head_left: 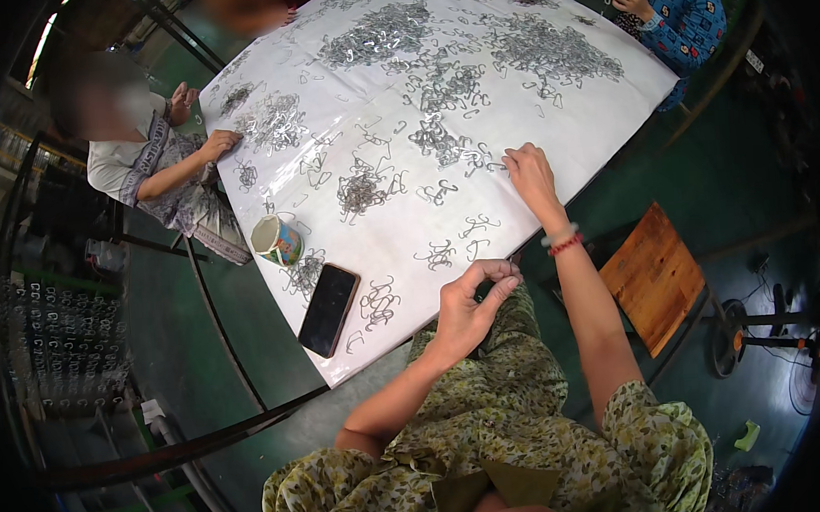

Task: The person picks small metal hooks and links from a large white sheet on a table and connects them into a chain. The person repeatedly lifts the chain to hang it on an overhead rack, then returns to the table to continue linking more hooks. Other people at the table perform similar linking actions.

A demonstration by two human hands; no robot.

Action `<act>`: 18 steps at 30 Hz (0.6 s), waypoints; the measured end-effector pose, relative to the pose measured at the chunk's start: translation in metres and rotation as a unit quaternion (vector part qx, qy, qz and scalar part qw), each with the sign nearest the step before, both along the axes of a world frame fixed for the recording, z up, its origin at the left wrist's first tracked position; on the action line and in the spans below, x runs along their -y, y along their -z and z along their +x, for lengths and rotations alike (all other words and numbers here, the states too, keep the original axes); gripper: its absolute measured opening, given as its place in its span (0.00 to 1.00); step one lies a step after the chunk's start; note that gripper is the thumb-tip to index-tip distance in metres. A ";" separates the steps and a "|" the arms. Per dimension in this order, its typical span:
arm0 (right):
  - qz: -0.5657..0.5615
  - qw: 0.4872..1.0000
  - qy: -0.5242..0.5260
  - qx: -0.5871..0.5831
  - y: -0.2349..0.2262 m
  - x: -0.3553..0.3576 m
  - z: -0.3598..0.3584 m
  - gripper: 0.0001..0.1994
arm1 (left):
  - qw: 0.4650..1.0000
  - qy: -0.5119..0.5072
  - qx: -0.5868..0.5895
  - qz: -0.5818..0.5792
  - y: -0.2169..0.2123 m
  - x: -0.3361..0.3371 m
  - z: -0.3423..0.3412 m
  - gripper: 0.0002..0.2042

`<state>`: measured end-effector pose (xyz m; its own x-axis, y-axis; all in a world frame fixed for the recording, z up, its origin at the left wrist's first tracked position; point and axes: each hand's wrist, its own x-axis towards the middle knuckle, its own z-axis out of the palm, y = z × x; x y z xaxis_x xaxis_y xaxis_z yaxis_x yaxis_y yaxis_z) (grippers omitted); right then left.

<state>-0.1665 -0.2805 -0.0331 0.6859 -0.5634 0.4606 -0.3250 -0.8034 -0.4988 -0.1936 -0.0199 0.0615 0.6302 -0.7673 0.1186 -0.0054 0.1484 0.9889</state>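
Small bent metal hooks (365,192) lie in loose heaps on a white-covered table (383,267). Just past the table's near edge, my left hand (473,308) is closed in a pinch, thumb against the bent fingers; whatever is between the tips is too small to make out. My right hand (534,183) reaches over the table's right side. Its fingertips are drawn together at the end of a trail of hooks (441,143), and what they pinch, if anything, is unclear. Smaller groups of hooks (440,253) lie near my left hand.
A black phone (329,309) and a printed paper cup (277,241) stand at the table's left. Co-workers sit at the left (160,167) and far right (680,19). A wooden stool (653,280) and a fan (802,384) are to my right.
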 end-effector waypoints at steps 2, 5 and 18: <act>-0.044 0.996 -0.005 -0.080 0.009 0.006 0.014 0.09 | 0.999 -0.002 0.035 0.007 -0.003 0.002 0.003 0.06; -0.075 0.987 -0.006 -0.141 0.006 0.005 0.018 0.08 | 0.997 0.007 0.065 0.028 -0.004 0.002 0.008 0.04; 0.215 0.957 -0.190 -0.054 -0.160 -0.095 -0.090 0.06 | 0.990 -0.015 0.137 0.024 0.004 0.009 0.020 0.06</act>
